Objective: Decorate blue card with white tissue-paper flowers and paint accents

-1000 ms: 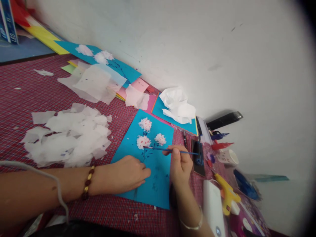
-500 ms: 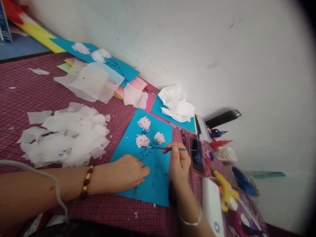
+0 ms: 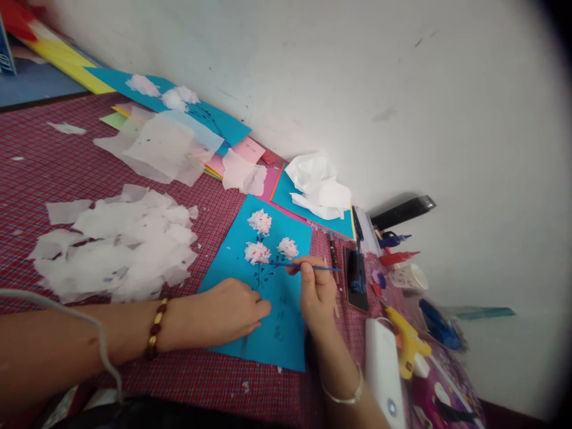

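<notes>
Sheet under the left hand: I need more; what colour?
The sheet is blue, clearest in the head view.

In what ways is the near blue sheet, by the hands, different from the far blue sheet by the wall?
The left hand and the brush are over the near sheet; thin paper partly covers the far sheet. The near sheet's flowers show red specks, while the far sheet's flowers look plain and pale. Both sheets are blue, with puffy flowers and dark stems.
</notes>
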The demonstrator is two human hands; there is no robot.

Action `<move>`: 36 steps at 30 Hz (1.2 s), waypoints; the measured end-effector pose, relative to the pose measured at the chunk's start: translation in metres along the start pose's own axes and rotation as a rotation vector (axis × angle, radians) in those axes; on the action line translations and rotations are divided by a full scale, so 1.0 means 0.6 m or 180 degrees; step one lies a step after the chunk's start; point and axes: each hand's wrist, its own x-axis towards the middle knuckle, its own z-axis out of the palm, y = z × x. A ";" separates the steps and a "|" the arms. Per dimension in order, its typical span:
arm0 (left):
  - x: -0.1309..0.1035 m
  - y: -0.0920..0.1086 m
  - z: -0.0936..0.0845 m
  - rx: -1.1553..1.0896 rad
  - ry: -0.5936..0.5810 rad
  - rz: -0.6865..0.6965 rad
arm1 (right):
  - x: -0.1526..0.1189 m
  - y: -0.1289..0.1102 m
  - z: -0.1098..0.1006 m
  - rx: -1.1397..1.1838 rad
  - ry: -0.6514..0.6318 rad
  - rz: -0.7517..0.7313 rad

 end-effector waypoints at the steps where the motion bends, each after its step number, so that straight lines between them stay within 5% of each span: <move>1: 0.000 0.000 -0.001 -0.0026 0.0008 0.0004 | 0.000 -0.003 -0.003 0.0015 0.0031 0.0012; 6: -0.001 0.000 0.000 -0.0078 0.0050 0.0013 | -0.001 -0.017 -0.013 0.0167 0.0231 -0.0060; 14: 0.001 0.001 0.002 -0.0009 0.0007 -0.0021 | -0.005 -0.006 0.008 0.0075 -0.0201 -0.0090; 24: 0.003 0.002 -0.007 -0.0062 -0.0018 -0.0018 | -0.006 -0.016 0.002 0.0266 0.0112 0.0005; 36: 0.001 0.001 0.001 -0.0040 0.0002 -0.0012 | -0.006 -0.004 0.008 0.0159 -0.0180 0.0035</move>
